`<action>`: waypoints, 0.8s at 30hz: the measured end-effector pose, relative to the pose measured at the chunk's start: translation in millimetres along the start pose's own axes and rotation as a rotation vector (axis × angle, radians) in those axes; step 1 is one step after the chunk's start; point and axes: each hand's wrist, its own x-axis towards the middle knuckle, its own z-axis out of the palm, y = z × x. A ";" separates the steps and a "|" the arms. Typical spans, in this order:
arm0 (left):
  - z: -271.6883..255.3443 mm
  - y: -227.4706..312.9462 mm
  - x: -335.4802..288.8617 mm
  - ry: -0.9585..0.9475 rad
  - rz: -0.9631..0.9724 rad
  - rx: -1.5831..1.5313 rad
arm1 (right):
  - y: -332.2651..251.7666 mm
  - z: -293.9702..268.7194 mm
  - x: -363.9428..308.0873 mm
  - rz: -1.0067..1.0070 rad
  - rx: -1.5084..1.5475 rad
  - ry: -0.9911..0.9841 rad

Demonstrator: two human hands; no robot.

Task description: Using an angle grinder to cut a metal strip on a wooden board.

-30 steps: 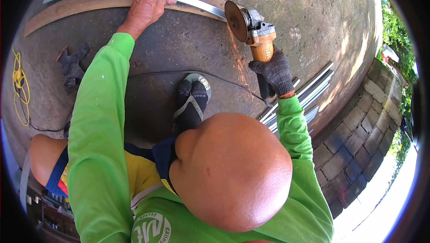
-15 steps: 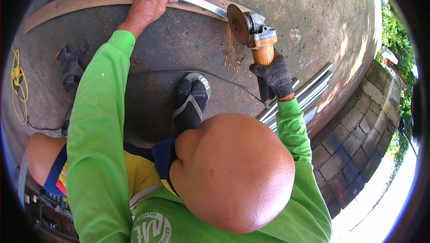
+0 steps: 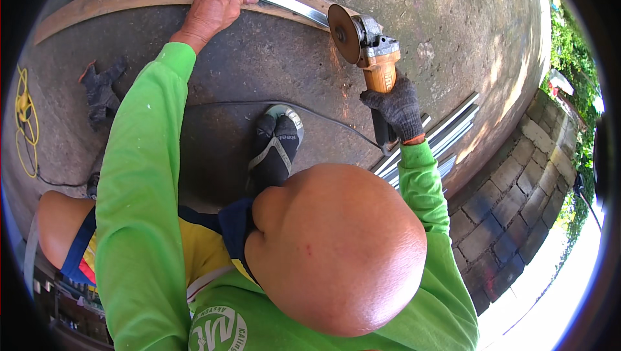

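My bare left hand (image 3: 222, 0) is closed round a long shiny metal strip (image 3: 284, 1) and presses it down over a wooden plank (image 3: 110, 5). In a dark knitted glove, my right hand (image 3: 400, 110) grips the black handle of an angle grinder (image 3: 380, 69) with an orange-yellow body. The grinder's brown disc (image 3: 343, 32) meets the strip's right end, and orange sparks (image 3: 336, 63) fly from there toward me. Just where disc and metal touch is hidden behind the disc.
A power cord (image 3: 310, 110) runs across the concrete floor past my shoe (image 3: 279, 137). More metal lengths (image 3: 446, 131) lie beyond my right forearm, near a stack of grey blocks (image 3: 511, 189). At left are a dark glove (image 3: 102, 92) and a yellow cable (image 3: 24, 108).
Both hands, the strip and the grinder stay nearly in place. The spray of sparks is smaller and has changed shape.
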 end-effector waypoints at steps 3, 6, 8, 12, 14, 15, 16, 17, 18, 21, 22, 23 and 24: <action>-0.7 -1.7 -0.6 0.014 0.002 0.011 | -0.2 1.2 -0.8 -0.006 0.031 -0.004; -2.6 2.7 2.7 0.015 0.011 0.008 | 3.3 0.6 0.2 0.018 0.016 -0.015; -5.7 12.6 9.9 0.019 0.006 -0.039 | 3.7 -0.3 0.5 0.041 -0.018 -0.009; -13.8 16.1 11.1 0.010 -0.003 -0.083 | -7.4 -0.5 5.6 0.058 -0.060 -0.023; -12.5 17.6 11.8 0.018 -0.004 -0.090 | -3.1 -0.5 8.1 -0.003 -0.001 0.014; -13.1 18.2 11.8 0.023 -0.007 -0.091 | -3.3 -1.1 8.1 -0.006 -0.002 0.012; -13.9 18.6 12.0 0.024 -0.009 -0.089 | -3.5 -1.7 7.5 -0.001 0.028 0.006; -14.8 18.8 12.3 0.026 -0.001 -0.089 | -4.1 -1.9 6.7 0.005 0.058 0.001; -14.2 18.4 12.3 0.029 0.007 -0.093 | -4.9 -2.4 5.4 0.005 0.056 0.000; -13.0 17.1 12.1 0.032 0.011 -0.110 | -6.6 -3.0 1.5 0.014 0.038 0.005; -12.8 16.6 11.8 0.031 0.012 -0.112 | -6.0 -2.7 0.5 0.027 0.037 -0.007; -12.7 16.0 11.5 0.030 0.008 -0.102 | -5.3 -2.3 -0.3 0.039 0.037 -0.019; -12.3 15.5 11.4 0.029 0.004 -0.092 | -4.1 -1.5 -0.7 0.040 0.038 -0.019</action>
